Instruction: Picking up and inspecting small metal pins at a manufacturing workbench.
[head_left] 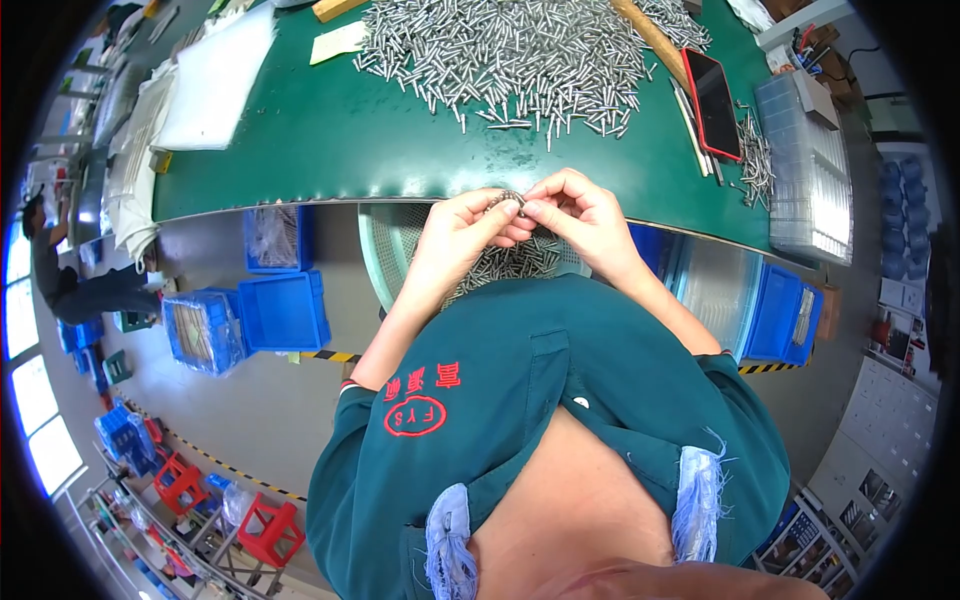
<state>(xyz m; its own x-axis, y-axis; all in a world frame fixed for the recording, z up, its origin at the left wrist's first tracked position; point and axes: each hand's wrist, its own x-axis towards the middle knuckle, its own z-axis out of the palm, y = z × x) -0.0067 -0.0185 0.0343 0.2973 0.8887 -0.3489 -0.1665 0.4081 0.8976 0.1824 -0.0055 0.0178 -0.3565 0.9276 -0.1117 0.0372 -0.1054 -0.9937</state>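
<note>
My left hand (pixel 462 222) is closed around a few small metal pins (pixel 507 198), whose shiny ends show between the fingertips. Touching them from the other side, my right hand (pixel 582 212) pinches a small metal pin between thumb and forefinger; the fingers cover most of it. Both hands meet just off the table's near edge. Below them is a pale green basket (pixel 374 262) with many loose metal pins (pixel 508 262) inside, partly hidden by my hands and clothes. A big heap of similar silver pins (pixel 510 60) spreads over the green table (pixel 300 140) beyond my hands.
Wooden bars (pixel 655 42) border the heap. A red-edged phone (pixel 712 105) lies on the right, near a small pile of pins (pixel 755 160) and clear plastic trays (pixel 810 170). White foam sheets (pixel 215 85) lie left. Blue crates (pixel 285 310) stand below; a person (pixel 70 270) is far left.
</note>
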